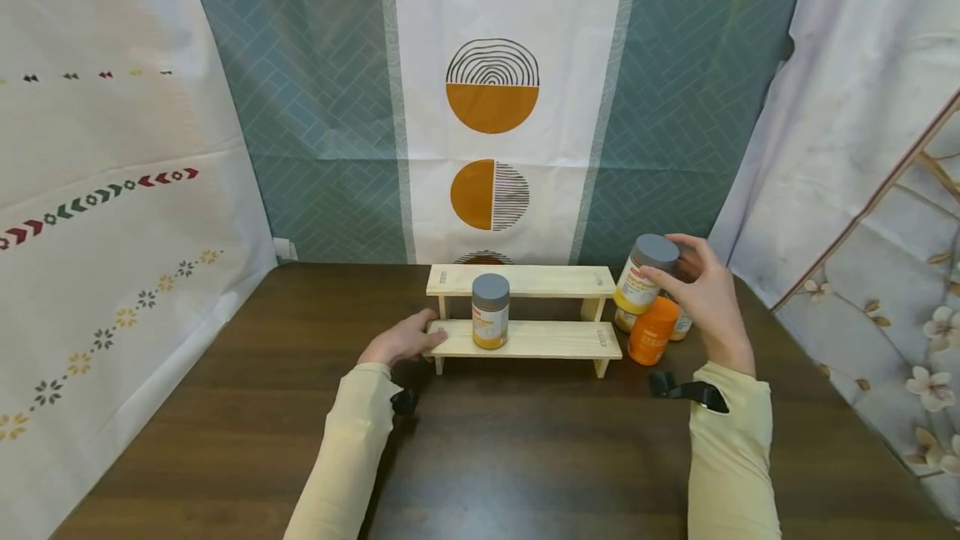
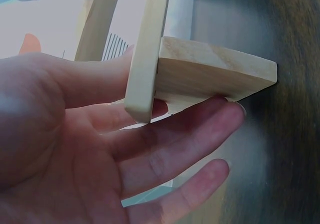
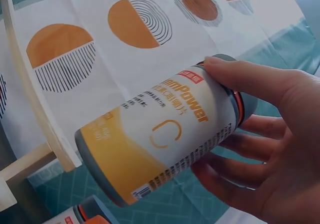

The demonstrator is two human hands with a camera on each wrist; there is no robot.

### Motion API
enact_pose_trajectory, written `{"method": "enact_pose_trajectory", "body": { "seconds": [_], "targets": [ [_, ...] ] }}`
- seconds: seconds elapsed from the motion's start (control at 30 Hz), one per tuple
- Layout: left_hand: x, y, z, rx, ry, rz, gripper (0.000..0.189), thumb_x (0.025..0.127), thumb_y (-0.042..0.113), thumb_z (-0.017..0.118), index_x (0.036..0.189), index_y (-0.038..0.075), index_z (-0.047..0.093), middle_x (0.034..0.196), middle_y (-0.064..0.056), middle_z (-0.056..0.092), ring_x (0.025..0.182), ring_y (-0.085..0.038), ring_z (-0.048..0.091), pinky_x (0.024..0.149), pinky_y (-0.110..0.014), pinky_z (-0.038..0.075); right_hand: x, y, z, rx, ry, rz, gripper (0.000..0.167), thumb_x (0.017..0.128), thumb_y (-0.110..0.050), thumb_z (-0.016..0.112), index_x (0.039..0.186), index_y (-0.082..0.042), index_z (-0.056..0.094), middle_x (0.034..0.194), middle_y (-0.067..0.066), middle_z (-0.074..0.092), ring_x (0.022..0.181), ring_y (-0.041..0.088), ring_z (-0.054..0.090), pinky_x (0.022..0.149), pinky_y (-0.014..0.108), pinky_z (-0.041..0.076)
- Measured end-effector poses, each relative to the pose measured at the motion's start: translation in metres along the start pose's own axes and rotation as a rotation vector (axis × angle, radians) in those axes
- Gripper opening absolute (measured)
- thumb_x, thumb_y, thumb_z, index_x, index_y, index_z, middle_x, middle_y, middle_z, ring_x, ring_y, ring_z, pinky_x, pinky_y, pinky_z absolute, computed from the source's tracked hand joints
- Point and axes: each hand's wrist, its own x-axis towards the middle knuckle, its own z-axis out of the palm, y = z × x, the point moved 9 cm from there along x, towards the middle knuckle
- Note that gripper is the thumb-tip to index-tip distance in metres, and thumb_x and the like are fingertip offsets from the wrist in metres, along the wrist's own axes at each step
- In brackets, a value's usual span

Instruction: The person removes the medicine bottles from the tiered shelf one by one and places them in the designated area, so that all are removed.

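Note:
A two-step wooden rack (image 1: 555, 340) stands on the dark table. My left hand (image 1: 401, 340) grips the left end of its lower step; in the left wrist view the thumb lies over the board (image 2: 147, 58) and fingers reach beneath, by the leg. On that lower step a grey-lidded supplement bottle (image 1: 491, 312) stands upright. Beside the rack's right end, my right hand (image 1: 708, 294) holds up another such bottle (image 1: 637, 282), gripped near its grey lid. The right wrist view shows this bottle (image 3: 165, 129) tilted, its label white and yellow.
Below the raised bottle, an orange bottle (image 1: 652, 332) stands on the table (image 1: 525, 457), with other bottles partly hidden around it. Patterned cloth (image 1: 495, 190) hangs behind the table, and more cloth hangs at both sides.

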Motion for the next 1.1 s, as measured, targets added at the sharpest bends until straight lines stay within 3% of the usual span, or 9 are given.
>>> {"method": "enact_pose_trajectory", "body": {
  "seconds": [0.13,0.47,0.7,0.93,1.1],
  "targets": [
    [0.000,0.002,0.000,-0.006,-0.006,0.006,0.042,0.101,0.024,0.051,0.135,0.000,0.042,0.111,-0.018,0.058,0.090,-0.028,0.065,0.079,-0.041,0.050,0.001,0.001,-0.009,0.044,0.066,-0.004,0.061,0.086,-0.024,0.075,0.139,-0.014,0.046,0.109,-0.025,0.058,0.095,-0.009,0.059,0.075,0.009,0.048],
    [0.001,0.001,0.001,0.003,-0.004,-0.004,0.041,0.100,0.026,0.052,0.133,0.002,0.044,0.109,-0.015,0.057,0.093,-0.024,0.059,0.077,-0.037,0.050,-0.002,0.005,-0.024,0.078,0.140,0.036,0.061,0.085,-0.022,0.075,0.139,-0.016,0.048,0.106,-0.025,0.059,0.095,-0.005,0.059,0.078,0.010,0.045],
    [0.001,0.000,0.002,-0.008,-0.014,-0.008,0.039,0.101,0.024,0.051,0.132,0.001,0.044,0.104,-0.015,0.058,0.086,-0.025,0.063,0.074,-0.036,0.049,-0.007,0.017,-0.045,0.175,0.212,0.088,0.058,0.083,-0.017,0.077,0.136,-0.023,0.054,0.100,-0.023,0.063,0.091,0.002,0.058,0.076,0.012,0.043],
    [0.001,0.002,0.001,0.012,-0.017,0.001,0.041,0.102,0.025,0.049,0.134,0.001,0.041,0.107,-0.017,0.058,0.089,-0.028,0.066,0.073,-0.035,0.048,-0.013,0.032,-0.066,0.294,0.261,0.088,0.057,0.082,-0.009,0.077,0.134,-0.021,0.057,0.098,-0.020,0.066,0.090,0.001,0.059,0.075,0.011,0.043],
    [0.001,0.000,0.001,0.008,-0.022,-0.002,0.041,0.102,0.025,0.049,0.134,0.001,0.041,0.107,-0.017,0.058,0.089,-0.028,0.066,0.076,-0.038,0.049,-0.016,0.047,-0.079,0.276,0.320,0.143,0.057,0.082,-0.010,0.077,0.133,-0.022,0.057,0.095,-0.022,0.065,0.088,-0.002,0.058,0.075,0.009,0.041]
  ]
}}
